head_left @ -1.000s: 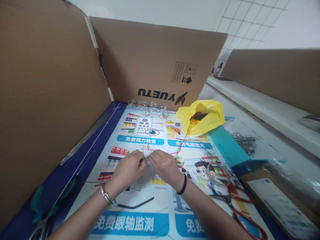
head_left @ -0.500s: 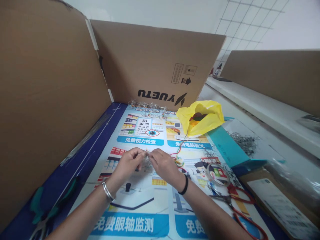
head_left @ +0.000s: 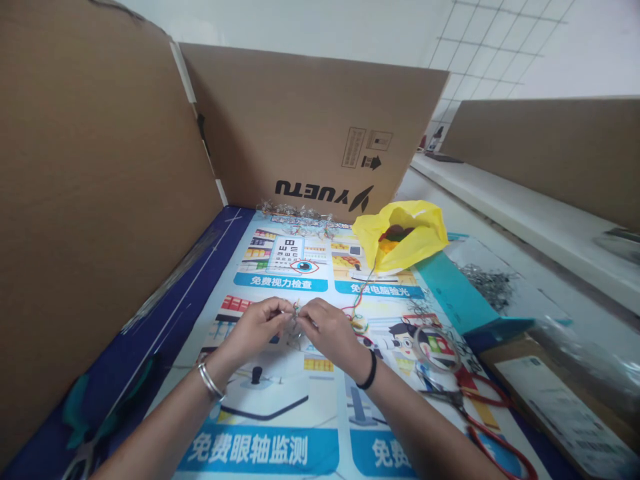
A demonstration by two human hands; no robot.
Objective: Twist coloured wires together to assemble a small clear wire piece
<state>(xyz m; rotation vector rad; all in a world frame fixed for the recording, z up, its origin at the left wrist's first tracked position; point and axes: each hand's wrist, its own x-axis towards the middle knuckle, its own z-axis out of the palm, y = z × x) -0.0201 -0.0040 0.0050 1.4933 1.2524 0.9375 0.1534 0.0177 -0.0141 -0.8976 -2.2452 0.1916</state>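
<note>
Pinching a thin wire cluster (head_left: 295, 331) at frame centre, head view | left hand (head_left: 264, 327), right hand (head_left: 327, 330): fingers of both clasped on its upper end, exact contact partly hidden | probably light, springy, easily bent; best held at the gathered top | right of centre: yellow bag (head_left: 431, 233) gaping, holding red, dark and orange material (head_left: 395, 236), coloured strand (head_left: 357, 300) trailing out

Apparent craft workshop: partitioned hand-work station.
Indicators visible from where I stand: upright brown cardboard panel (head_left: 305, 120) printed "YUETU" in black; flat blue-and-white printed poster (head_left: 273, 390) covering the worktop (head_left: 193, 283); red-handled metal scissors (head_left: 456, 399); teal-handled metal hand tool (head_left: 77, 413); tangled heap of thin dark wire-like pieces (head_left: 485, 285).
</note>
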